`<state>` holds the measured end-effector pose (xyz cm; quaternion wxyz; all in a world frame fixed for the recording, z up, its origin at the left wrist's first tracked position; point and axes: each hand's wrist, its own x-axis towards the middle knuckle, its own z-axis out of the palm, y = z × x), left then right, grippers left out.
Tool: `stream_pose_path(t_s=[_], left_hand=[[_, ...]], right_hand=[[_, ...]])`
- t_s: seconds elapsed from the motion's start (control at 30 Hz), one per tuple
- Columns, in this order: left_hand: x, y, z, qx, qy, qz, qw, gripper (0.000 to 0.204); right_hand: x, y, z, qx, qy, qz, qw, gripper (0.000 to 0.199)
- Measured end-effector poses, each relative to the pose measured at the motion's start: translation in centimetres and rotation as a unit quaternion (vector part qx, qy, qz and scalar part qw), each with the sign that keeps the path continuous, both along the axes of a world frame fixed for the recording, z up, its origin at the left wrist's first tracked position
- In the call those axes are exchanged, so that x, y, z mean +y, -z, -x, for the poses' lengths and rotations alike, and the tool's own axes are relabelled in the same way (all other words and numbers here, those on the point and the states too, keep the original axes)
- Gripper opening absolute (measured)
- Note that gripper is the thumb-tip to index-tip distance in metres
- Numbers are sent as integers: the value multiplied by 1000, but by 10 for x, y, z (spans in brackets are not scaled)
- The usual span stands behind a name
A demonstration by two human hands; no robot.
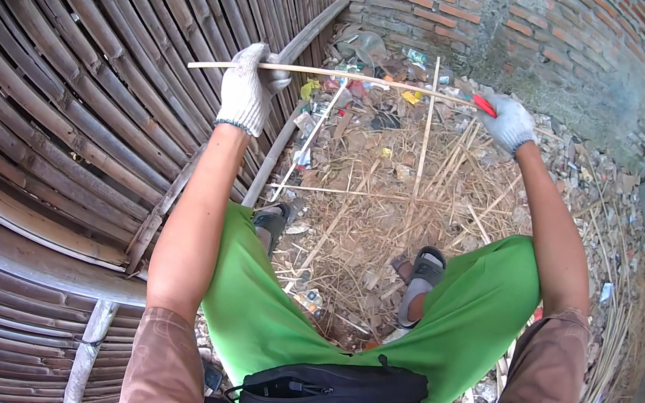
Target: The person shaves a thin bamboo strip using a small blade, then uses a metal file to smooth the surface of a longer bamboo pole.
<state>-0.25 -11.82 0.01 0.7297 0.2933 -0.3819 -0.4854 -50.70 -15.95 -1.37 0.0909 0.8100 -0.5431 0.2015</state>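
My left hand (245,90), in a white knitted glove, is closed around a long thin bamboo strip (345,75) near its left end. The strip runs nearly level across the view, and its right end meets my right hand (510,124), gloved the same way. A small red object (484,105) sticks out from the fingers of that hand, against the strip's end. Its kind cannot be made out, since the glove covers most of it. Both arms are stretched forward over the littered ground.
A bamboo-slat wall (86,73) rises on the left, and a brick wall (427,0) stands at the back. Other bamboo strips (426,133) lie on ground strewn with litter and shavings. A bundle of thin strips (605,338) lies to the right. A black waist bag (332,389) hangs before me.
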Motion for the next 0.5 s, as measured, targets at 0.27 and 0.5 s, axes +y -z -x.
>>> stream_pose_path(t_s=[0.27, 0.5], left_hand=[[13, -9, -12, 4, 50, 36, 998, 20], [42, -29, 2, -16, 67, 81, 994, 41]], right_hand=[[0, 4, 36, -62, 26, -9, 998, 39], [1, -1, 34, -54, 64, -27, 996, 32]])
